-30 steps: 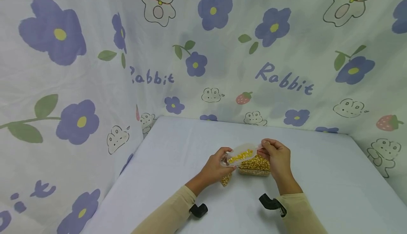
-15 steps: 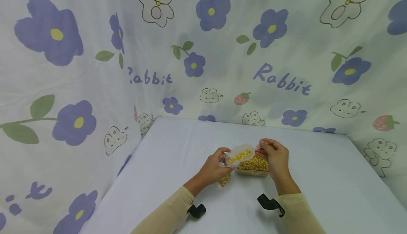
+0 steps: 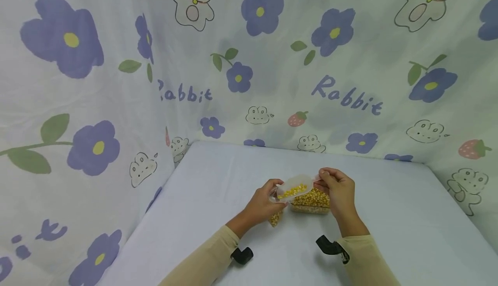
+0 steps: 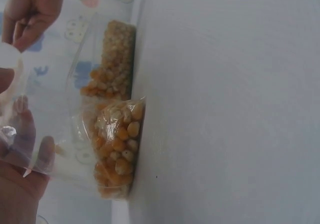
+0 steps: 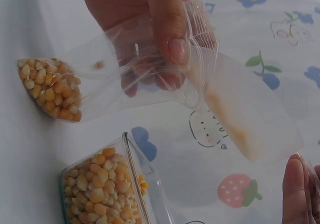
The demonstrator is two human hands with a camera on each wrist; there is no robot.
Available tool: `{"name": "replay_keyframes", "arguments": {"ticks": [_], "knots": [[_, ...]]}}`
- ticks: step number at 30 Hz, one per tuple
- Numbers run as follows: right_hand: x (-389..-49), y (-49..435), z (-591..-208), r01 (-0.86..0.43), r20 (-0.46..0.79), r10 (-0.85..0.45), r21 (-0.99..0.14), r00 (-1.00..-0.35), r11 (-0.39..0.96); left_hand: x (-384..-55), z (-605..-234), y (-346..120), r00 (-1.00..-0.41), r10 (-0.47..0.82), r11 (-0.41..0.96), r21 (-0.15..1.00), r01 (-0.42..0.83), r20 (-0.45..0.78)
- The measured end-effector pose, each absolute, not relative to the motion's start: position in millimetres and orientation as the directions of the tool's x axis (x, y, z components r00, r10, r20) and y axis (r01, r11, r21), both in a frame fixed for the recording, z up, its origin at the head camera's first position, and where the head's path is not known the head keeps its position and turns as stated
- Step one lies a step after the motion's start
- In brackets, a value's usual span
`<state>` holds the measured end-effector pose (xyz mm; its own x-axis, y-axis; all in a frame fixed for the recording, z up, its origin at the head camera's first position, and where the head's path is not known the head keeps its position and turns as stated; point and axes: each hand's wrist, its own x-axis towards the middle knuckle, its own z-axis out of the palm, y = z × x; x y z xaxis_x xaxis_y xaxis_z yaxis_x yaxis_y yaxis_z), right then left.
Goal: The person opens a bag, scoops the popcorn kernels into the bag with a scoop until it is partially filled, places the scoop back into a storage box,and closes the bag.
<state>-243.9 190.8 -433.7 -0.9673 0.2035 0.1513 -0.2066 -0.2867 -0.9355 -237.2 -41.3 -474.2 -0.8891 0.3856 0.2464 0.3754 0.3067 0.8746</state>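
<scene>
My left hand [image 3: 261, 204] grips a clear zip bag [image 5: 115, 84] near its open top, thumb on one side and fingers on the other. Corn kernels [image 5: 52, 89] fill the bag's bottom, which rests on the table; one blurred kernel shows midway up the bag. A translucent white scoop [image 3: 297, 182] with yellow kernels in it has its tip inside the bag's mouth. My right hand [image 3: 339, 193] pinches the scoop's handle at the far end. Just beyond the bag stands a clear rectangular container [image 5: 125, 179] heaped with corn kernels.
A white cloth covers the table [image 3: 218, 165]. Behind and to the left hangs a curtain [image 3: 280, 61] printed with flowers and rabbits. Black wrist mounts [image 3: 242, 255] stick out from both sleeves just above the table.
Both hands, the bag and the scoop keep nearly the same position. The head view shifts slightly, and the kernels in the scoop look much the same.
</scene>
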Motion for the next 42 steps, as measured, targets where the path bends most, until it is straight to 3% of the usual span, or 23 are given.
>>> {"name": "replay_keyframes", "arguments": {"ticks": [42], "knots": [[-240.4, 188.0, -426.8, -0.235, 0.183, 0.220, -0.943, -0.958, -0.237, -239.4, -476.0, -40.5, -0.887, 0.391, 0.305, 0.875, 0.376, 0.245]]}}
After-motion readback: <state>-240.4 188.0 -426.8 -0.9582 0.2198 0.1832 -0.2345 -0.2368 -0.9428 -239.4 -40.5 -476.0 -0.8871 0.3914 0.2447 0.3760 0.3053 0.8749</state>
